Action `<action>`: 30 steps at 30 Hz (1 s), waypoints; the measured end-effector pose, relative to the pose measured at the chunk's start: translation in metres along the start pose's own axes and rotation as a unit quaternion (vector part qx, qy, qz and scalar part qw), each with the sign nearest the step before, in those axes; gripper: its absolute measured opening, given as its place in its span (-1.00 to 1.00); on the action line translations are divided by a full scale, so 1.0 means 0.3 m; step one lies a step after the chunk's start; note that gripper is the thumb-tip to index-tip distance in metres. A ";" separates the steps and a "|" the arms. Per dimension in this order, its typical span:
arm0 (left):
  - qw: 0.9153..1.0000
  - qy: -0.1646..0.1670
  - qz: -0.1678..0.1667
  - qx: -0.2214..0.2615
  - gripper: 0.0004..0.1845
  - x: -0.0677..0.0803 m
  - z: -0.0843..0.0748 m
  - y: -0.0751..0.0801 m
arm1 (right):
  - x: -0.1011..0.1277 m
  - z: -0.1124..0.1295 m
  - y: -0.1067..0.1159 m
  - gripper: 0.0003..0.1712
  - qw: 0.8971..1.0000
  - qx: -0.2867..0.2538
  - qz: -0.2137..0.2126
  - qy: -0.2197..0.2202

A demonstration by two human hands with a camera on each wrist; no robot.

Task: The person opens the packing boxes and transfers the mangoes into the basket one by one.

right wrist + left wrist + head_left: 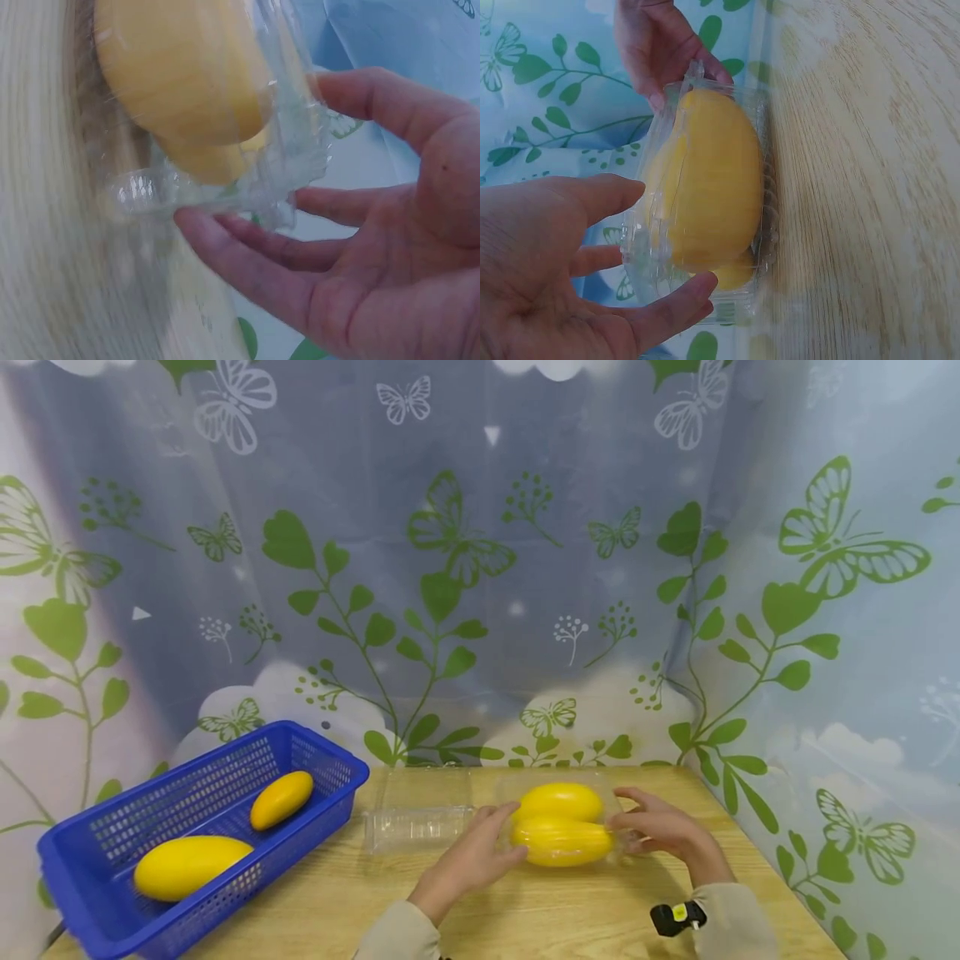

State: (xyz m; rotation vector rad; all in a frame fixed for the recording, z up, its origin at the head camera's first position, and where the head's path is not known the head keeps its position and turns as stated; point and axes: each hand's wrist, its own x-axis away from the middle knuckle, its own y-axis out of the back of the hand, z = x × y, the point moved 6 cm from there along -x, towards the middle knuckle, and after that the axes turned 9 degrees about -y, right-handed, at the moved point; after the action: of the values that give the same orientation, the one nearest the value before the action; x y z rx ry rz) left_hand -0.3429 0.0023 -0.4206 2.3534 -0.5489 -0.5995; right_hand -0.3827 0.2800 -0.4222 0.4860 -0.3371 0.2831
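A clear plastic clamshell box stands on the table with two yellow mangoes inside, one behind the other. Its lid lies over the fruit; whether it is latched cannot be told. My left hand is at the box's left end, its thumb and fingers spread about the corner with little bend. At the opposite end, my right hand touches the plastic with lightly bent fingers, the thumb low by the rim and the index finger up by the lid. Wide gaps show between the fingers of both hands.
A blue perforated basket stands at the left, holding a large yellow mango and a smaller one. An open clear plastic box lies between basket and left hand. A patterned curtain hangs behind the wooden table.
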 end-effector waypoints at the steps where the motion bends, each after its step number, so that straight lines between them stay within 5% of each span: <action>1: 1.000 0.000 -0.002 -0.003 -0.24 0.001 0.001 0.003 | 0.001 0.005 -0.006 0.02 1.000 0.001 -0.001 0.002; 30: 0.999 0.006 -0.015 -0.031 -0.28 -0.002 0.007 0.002 | 0.008 0.005 -0.021 0.00 1.000 0.027 0.016 0.001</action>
State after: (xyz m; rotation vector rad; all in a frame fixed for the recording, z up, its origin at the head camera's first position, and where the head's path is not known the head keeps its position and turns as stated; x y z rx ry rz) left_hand -0.3447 0.0012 -0.4214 2.3091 -0.4842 -0.6066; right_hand -0.3789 0.2744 -0.4225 0.5338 -0.3368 0.3233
